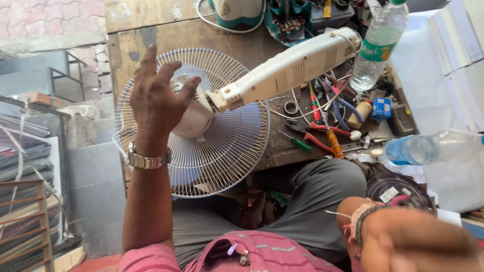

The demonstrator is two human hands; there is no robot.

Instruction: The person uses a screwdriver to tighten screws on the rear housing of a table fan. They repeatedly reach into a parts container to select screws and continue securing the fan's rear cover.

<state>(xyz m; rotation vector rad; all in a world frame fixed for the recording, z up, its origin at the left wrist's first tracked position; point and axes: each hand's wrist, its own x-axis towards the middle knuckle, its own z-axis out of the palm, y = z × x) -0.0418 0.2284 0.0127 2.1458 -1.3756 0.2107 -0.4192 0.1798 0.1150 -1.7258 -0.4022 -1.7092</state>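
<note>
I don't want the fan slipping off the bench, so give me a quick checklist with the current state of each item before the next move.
1. Left hand on the motor housing: ok, fingers spread over it.
2. Right hand on the fan: not ok, it is off, near the camera and blurred.
3. Fan grille fully on the workbench: not ok, it overhangs the edge above the lap.
4. Fan neck clear of the water bottle: cannot tell.
5. Screwdrivers near the fan: ok.

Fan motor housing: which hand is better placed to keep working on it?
Left. The left hand is on the motor housing inside the fan guard; the right hand is near the body, blurred.
</note>
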